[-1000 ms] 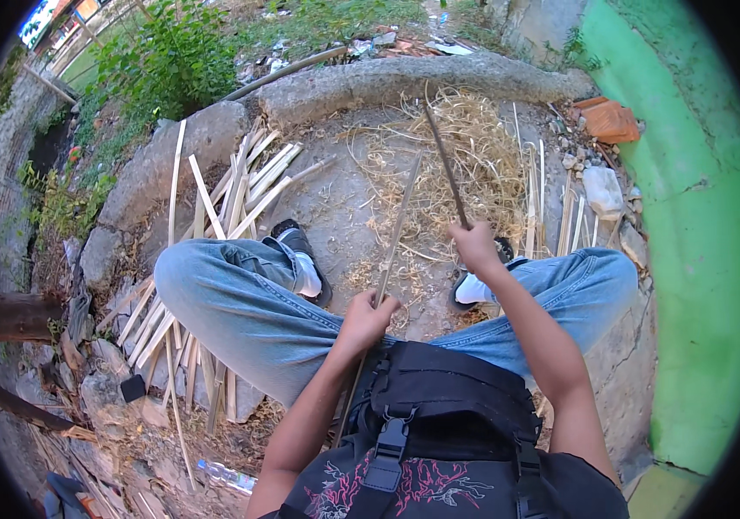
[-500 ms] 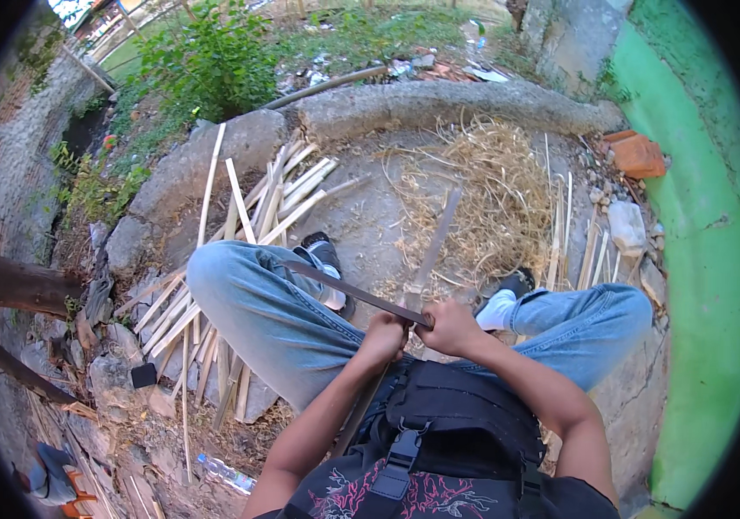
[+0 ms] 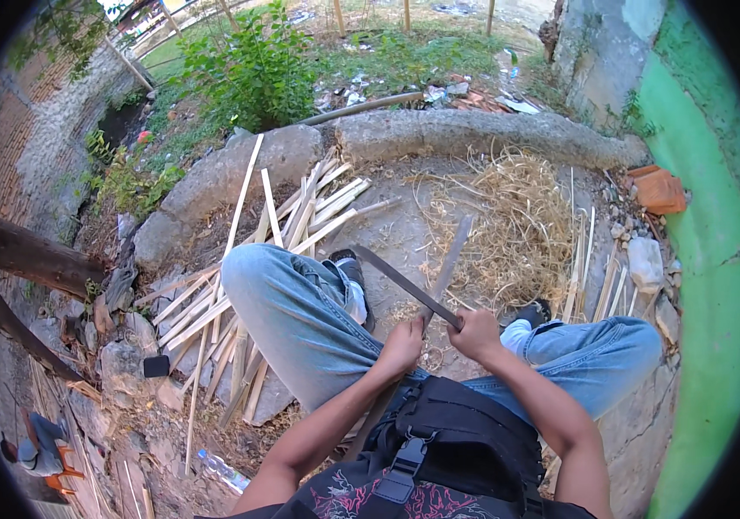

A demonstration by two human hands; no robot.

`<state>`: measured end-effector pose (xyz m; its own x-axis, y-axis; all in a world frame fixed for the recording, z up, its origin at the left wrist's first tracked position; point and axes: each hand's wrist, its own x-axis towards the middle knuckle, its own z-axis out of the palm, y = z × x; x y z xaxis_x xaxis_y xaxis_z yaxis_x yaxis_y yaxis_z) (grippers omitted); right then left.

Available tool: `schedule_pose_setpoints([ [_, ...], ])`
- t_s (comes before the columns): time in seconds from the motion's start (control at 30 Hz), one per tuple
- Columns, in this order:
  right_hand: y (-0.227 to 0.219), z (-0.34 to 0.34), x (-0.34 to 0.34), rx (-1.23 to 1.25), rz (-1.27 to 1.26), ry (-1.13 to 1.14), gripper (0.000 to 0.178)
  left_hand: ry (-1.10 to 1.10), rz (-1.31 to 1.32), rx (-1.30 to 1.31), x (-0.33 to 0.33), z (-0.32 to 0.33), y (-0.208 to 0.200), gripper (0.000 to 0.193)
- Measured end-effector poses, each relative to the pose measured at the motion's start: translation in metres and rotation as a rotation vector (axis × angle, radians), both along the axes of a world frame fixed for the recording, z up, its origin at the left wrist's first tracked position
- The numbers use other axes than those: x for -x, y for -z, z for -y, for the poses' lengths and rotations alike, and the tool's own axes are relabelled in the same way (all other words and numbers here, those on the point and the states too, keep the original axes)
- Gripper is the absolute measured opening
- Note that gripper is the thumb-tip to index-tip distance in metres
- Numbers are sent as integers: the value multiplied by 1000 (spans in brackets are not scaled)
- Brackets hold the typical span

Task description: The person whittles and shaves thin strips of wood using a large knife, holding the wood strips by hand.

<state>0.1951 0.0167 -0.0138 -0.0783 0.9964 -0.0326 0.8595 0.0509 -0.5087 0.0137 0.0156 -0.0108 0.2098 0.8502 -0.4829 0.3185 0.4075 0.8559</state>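
My left hand point(image 3: 402, 346) is closed around a long flat greyish strip point(image 3: 455, 246), which looks like wood or bamboo. The strip slants from my lap, between my knees, out toward the far right. Just right of it, my right hand point(image 3: 478, 336) grips a long dark knife point(image 3: 400, 278) by its near end, the handle hidden in my fingers. The blade points far left and crosses over the strip just beyond my left hand. A small gap separates my two hands.
Pale split strips point(image 3: 240, 324) lie heaped by my left leg. Curly shavings point(image 3: 513, 229) pile up ahead, before a low concrete kerb point(image 3: 482, 130). A green wall point(image 3: 699, 285) stands right. A plastic bottle point(image 3: 223, 471) and a seated person point(image 3: 41, 445) are lower left.
My right hand has moved away from my left, carrying the knife rightward and outward along the strip. My left hand still grips the strip. The whole view has shifted slightly.
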Motion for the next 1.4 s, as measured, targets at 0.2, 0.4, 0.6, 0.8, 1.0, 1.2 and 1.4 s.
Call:
schedule_pose_setpoints([
  [0.2,1,7,-3,12,-11,-98,24,-20,-32,-98,-2,7,-7,54],
  [0.4,5,2,-2,-123,-80,-60,24,16,-21,-63,-6,10,6,56],
  [0.6,7,-24,-33,76,-88,346,23,-2,124,64,0,13,5,51],
  [0.8,30,-45,-50,235,-78,392,22,-18,97,53,2,14,-2,51],
  [1.0,2,-19,-25,111,-5,-35,27,-37,161,79,3,10,2,46],
  [1.2,66,-73,-129,138,-213,770,27,32,223,108,1,14,-11,46],
  [1.4,23,-72,-81,313,-992,936,23,-53,340,142,5,8,-16,47],
])
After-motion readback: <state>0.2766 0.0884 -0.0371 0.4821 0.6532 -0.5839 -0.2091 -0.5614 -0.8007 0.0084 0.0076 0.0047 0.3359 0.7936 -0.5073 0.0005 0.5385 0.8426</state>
